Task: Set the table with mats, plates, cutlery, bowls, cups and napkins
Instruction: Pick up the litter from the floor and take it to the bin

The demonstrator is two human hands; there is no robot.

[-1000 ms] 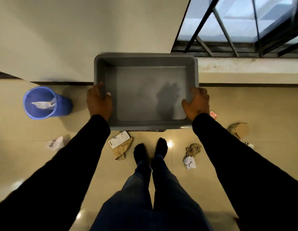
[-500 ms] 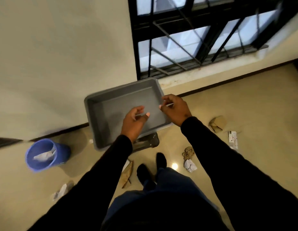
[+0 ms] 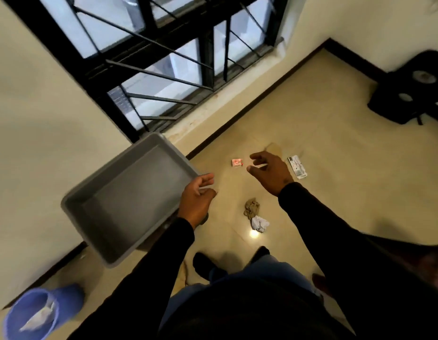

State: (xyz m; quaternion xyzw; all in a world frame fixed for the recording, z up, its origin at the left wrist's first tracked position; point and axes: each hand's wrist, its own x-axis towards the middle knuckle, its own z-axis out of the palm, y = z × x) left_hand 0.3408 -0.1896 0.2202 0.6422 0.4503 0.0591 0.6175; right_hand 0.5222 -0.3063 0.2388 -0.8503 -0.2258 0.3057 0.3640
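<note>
The empty grey rectangular plastic tub (image 3: 129,200) stands at centre left of the frame, below the black barred window (image 3: 164,57). The left hand (image 3: 197,198) is just at the tub's right corner, with fingers loosely curled and apart; it holds nothing, and I cannot tell if it touches the rim. The right hand (image 3: 270,171) hovers right of centre over the beige tiled floor (image 3: 335,180), fingers spread wide, empty. On the floor lie a small pink packet (image 3: 237,162), a white printed wrapper (image 3: 297,166), a crumpled brown paper (image 3: 251,208) and a crumpled white paper (image 3: 259,223). A blue plastic bucket (image 3: 38,312) is at lower left.
</note>
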